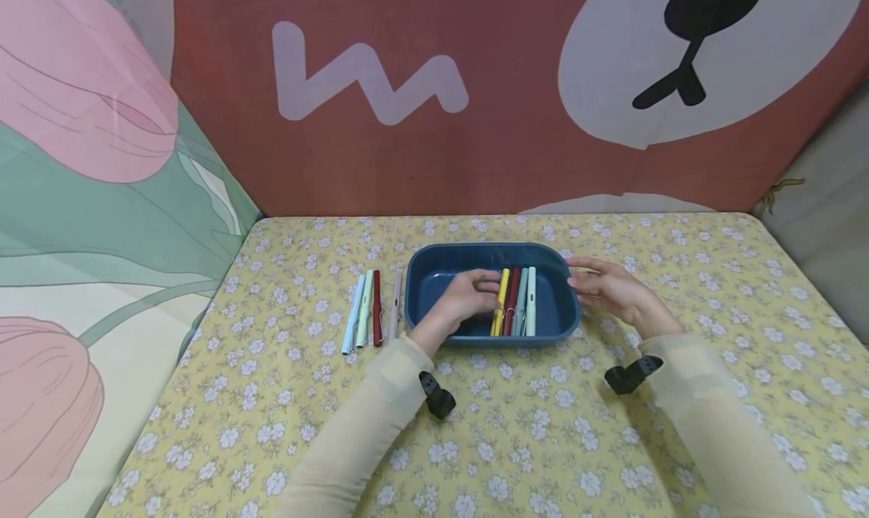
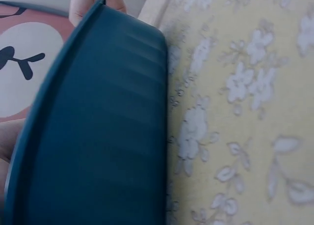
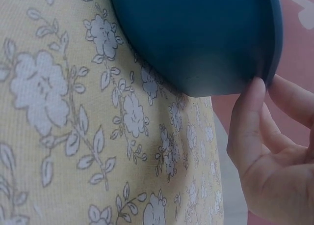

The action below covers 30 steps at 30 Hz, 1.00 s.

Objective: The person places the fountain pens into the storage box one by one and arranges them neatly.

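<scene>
In the head view, a dark blue plastic bin (image 1: pixel 441 340) sits on the table. Inside, on its right side, a yellow pen (image 1: pixel 502 301), a dark red pen (image 1: pixel 512 301), a grey-blue pen (image 1: pixel 520 303) and a mint pen (image 1: pixel 531 301) lie side by side. My left hand (image 1: pixel 468 301) reaches over the front rim, its curled fingers at the yellow pen, gripping its left side. My right hand (image 1: pixel 607 288) pinches the bin's right rim between thumb and fingers, also plain in the right wrist view. The bin's outer wall (image 2: pixel 103 117) hides most of the left hand in the left wrist view.
Left of the bin, a light blue pen (image 1: pixel 352 314), a pale green pen (image 1: pixel 364 307), a dark red pen (image 1: pixel 376 307) and a lilac pen (image 1: pixel 395 307) lie on the flowered tablecloth (image 1: pixel 529 442). A printed red cloth (image 1: pixel 407 163) hangs behind the table.
</scene>
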Each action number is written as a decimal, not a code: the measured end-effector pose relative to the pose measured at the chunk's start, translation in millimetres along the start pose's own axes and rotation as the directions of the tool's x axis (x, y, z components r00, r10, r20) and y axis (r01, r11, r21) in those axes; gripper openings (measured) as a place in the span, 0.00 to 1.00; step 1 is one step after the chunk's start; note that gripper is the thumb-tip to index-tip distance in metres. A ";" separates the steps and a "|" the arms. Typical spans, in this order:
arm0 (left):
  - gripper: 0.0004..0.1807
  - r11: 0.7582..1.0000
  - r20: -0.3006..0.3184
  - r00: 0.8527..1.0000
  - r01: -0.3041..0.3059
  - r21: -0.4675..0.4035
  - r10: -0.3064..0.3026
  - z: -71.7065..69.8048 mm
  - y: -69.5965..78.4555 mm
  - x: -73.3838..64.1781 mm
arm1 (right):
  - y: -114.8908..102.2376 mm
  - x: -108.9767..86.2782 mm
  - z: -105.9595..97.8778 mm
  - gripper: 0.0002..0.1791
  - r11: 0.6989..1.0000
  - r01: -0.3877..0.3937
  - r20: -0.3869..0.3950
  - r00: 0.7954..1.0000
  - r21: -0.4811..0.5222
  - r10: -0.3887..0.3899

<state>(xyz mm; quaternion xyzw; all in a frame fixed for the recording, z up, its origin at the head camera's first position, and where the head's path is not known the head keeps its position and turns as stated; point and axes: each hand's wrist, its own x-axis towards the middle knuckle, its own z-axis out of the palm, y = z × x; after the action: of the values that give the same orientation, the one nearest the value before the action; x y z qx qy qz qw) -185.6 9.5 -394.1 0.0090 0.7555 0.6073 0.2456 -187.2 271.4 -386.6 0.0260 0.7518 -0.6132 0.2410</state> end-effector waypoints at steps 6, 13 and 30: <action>0.29 0.997 0.031 0.996 -0.080 -0.011 0.081 -3.9 7.8 -7.9 | 0.6 -0.5 1.2 0.35 1.000 0.002 -0.004 1.000 0.000 -0.002; 0.30 0.990 0.045 0.990 -0.132 -0.044 0.134 -10.1 17.6 -18.7 | 0.5 -0.5 2.3 0.35 1.000 0.003 -0.012 1.000 0.006 -0.003; 0.30 0.980 -0.030 0.984 -0.180 -0.086 0.178 -66.0 8.9 -51.2 | -3.7 -5.3 9.0 0.33 0.999 0.028 -0.064 0.997 -0.036 -0.031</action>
<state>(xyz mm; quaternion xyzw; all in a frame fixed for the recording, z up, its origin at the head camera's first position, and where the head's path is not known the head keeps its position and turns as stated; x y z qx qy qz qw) -168.3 -64.4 -358.1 0.0593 0.7267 0.6597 0.1820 -180.8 263.4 -382.3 0.0305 0.7703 -0.6021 0.2078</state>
